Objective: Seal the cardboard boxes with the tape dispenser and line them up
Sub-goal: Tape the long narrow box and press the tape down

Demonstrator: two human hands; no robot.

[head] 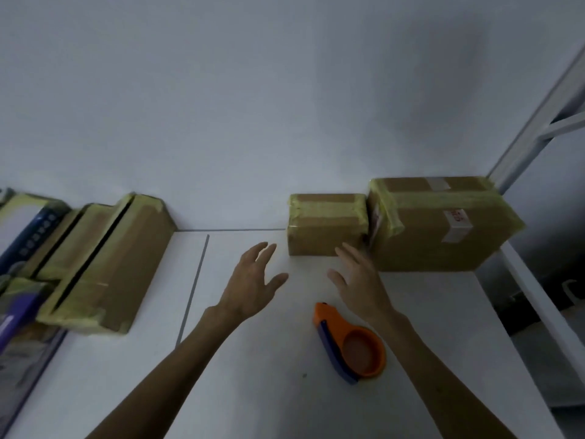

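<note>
On the desk [253, 384], a small box [327, 224] stands at the far edge against the wall [253, 106], touching a large box [443, 226] on its right. The tape dispenser [351, 343] lies nearer, in front of both. The left hand [253, 280] and right hand [357, 280] hover between the dispenser and the small box. More boxes [107, 267] sit far left, well apart.

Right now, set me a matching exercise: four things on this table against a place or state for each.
1 tape dispenser
2 small box
3 large box
4 long box

A far right corner, white labels
B left, dark gap along its top
C nearest the person, orange and blue
D against the large box's left side

Pairs: 1-C, 2-D, 3-A, 4-B
</note>
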